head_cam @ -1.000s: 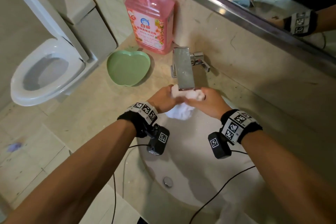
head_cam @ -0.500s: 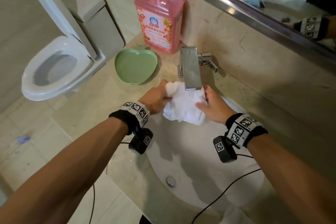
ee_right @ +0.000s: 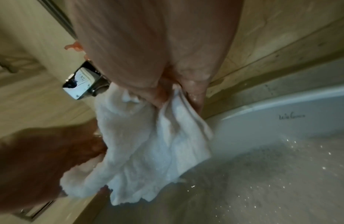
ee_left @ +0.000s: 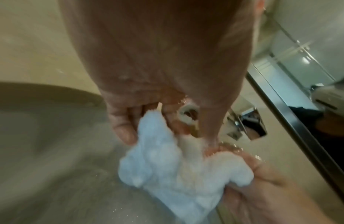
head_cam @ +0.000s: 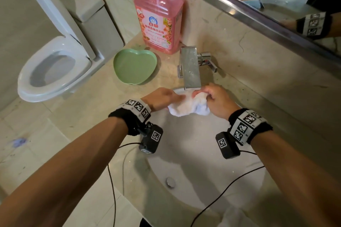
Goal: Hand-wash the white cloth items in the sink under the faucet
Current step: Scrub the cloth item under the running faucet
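white cloth (head_cam: 186, 106) hangs bunched between both hands, just under the faucet (head_cam: 190, 68) spout at the back of the sink (head_cam: 184, 162). on the left, the left hand (head_cam: 160, 97) has its grip closed on one end; on the right, the right hand (head_cam: 216, 100) pinches the hemmed edge. the risk i'd guess: wet cloth slipping free into the basin, or water splashing onto the worktop (head_cam: 103, 108) and the wrist cameras hanging below.
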Demonstrator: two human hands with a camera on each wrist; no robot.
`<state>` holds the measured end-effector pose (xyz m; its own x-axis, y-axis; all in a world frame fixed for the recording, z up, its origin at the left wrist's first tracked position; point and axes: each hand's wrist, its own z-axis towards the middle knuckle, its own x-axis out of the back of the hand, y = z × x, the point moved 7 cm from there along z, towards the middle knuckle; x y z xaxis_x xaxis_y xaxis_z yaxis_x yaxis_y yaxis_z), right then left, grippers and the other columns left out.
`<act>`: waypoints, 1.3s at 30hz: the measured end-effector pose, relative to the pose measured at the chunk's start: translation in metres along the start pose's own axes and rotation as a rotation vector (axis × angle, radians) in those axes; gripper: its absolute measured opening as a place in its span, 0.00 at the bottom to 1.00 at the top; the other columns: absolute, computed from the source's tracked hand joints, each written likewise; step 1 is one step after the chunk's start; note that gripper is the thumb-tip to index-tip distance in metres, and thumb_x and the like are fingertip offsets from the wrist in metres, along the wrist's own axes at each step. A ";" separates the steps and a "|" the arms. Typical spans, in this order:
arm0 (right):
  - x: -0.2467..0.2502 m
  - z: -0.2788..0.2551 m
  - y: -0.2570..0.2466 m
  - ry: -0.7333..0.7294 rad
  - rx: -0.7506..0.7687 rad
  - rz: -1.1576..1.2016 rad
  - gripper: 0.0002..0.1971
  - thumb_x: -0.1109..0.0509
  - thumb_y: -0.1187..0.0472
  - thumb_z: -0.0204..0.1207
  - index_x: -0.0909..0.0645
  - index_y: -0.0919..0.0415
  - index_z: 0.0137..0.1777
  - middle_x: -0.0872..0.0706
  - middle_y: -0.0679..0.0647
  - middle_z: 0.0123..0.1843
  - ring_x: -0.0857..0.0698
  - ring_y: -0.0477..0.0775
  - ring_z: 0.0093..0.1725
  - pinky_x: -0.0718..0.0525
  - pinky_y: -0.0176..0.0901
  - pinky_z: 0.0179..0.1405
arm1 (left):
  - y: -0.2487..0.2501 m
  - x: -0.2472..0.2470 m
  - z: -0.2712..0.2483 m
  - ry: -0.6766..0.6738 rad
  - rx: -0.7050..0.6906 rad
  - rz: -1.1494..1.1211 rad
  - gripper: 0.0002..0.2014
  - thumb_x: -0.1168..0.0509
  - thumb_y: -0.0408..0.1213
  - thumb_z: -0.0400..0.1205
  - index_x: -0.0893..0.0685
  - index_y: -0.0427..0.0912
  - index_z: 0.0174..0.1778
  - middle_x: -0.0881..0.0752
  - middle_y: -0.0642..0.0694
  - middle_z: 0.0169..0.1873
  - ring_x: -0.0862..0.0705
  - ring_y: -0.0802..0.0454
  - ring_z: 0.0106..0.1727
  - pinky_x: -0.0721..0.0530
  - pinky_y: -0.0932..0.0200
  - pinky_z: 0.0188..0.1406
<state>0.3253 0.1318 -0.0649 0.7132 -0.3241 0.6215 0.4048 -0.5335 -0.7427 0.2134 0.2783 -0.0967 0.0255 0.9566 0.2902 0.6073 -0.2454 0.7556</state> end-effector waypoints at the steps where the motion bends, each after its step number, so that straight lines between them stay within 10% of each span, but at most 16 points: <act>1: 0.000 -0.001 -0.002 -0.031 0.000 -0.046 0.28 0.44 0.80 0.75 0.10 0.53 0.57 0.21 0.57 0.50 0.21 0.50 0.49 0.27 0.33 0.47 | 0.003 0.000 0.002 0.038 -0.014 0.154 0.10 0.26 0.49 0.77 0.18 0.48 0.42 0.17 0.51 0.42 0.18 0.50 0.45 0.22 0.60 0.41; 5: -0.005 -0.009 0.002 -0.176 -0.128 0.122 0.21 0.38 0.74 0.77 0.10 0.54 0.60 0.17 0.43 0.52 0.18 0.36 0.51 0.25 0.20 0.46 | 0.019 0.006 0.003 0.240 -0.162 0.365 0.22 0.19 0.41 0.68 0.26 0.47 0.48 0.21 0.50 0.46 0.23 0.50 0.45 0.32 0.63 0.36; 7: -0.009 -0.011 0.007 -0.130 -0.208 0.231 0.11 0.28 0.66 0.77 0.12 0.57 0.58 0.13 0.46 0.56 0.15 0.46 0.57 0.19 0.32 0.53 | 0.026 0.009 0.000 0.288 -0.255 0.359 0.23 0.19 0.38 0.67 0.28 0.45 0.45 0.23 0.50 0.44 0.26 0.49 0.42 0.34 0.66 0.33; 9: -0.011 -0.009 0.011 -0.040 -0.208 0.112 0.25 0.18 0.62 0.68 0.23 0.62 0.62 0.17 0.54 0.59 0.18 0.56 0.57 0.19 0.49 0.55 | 0.030 0.009 -0.005 0.289 -0.317 0.292 0.26 0.18 0.37 0.65 0.31 0.44 0.44 0.24 0.51 0.41 0.29 0.51 0.39 0.33 0.64 0.33; 12: -0.021 -0.002 0.012 -0.060 -0.177 -0.020 0.34 0.16 0.60 0.65 0.26 0.61 0.70 0.19 0.53 0.58 0.19 0.54 0.56 0.19 0.47 0.54 | 0.031 0.013 -0.011 0.271 -0.360 0.221 0.30 0.17 0.37 0.63 0.32 0.46 0.48 0.25 0.55 0.41 0.29 0.57 0.36 0.30 0.65 0.33; 17: -0.024 0.008 0.003 -0.033 -0.039 -0.314 0.12 0.28 0.60 0.73 0.15 0.65 0.54 0.13 0.62 0.47 0.17 0.63 0.46 0.28 0.43 0.41 | 0.014 0.006 -0.004 0.113 -0.180 0.271 0.36 0.16 0.40 0.64 0.32 0.49 0.61 0.20 0.47 0.52 0.18 0.48 0.47 0.20 0.59 0.42; 27: -0.005 0.001 -0.003 0.114 0.131 -0.506 0.19 0.24 0.66 0.71 0.14 0.62 0.63 0.17 0.60 0.52 0.23 0.65 0.56 0.26 0.52 0.56 | 0.024 -0.034 0.038 0.095 -0.014 0.570 0.23 0.33 0.40 0.81 0.21 0.40 0.73 0.17 0.38 0.67 0.17 0.40 0.65 0.25 0.59 0.55; 34: -0.016 -0.003 0.043 -0.143 -0.271 0.272 0.36 0.18 0.63 0.63 0.33 0.46 0.67 0.21 0.48 0.63 0.17 0.52 0.56 0.17 0.40 0.39 | 0.042 -0.026 0.040 0.163 -0.208 0.466 0.16 0.31 0.36 0.80 0.16 0.41 0.64 0.15 0.40 0.59 0.16 0.40 0.59 0.16 0.46 0.62; 39: -0.043 0.009 0.027 -0.258 -0.339 0.456 0.41 0.13 0.66 0.58 0.25 0.46 0.70 0.12 0.47 0.56 0.12 0.54 0.56 0.11 0.44 0.39 | 0.050 -0.023 0.029 0.132 -0.369 0.787 0.35 0.26 0.50 0.73 0.27 0.50 0.77 0.23 0.45 0.71 0.22 0.45 0.69 0.18 0.49 0.64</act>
<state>0.3113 0.1381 -0.1141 0.9037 -0.4012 0.1493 -0.1469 -0.6184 -0.7720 0.2664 0.2490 -0.0827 0.2232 0.4679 0.8551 0.1559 -0.8831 0.4425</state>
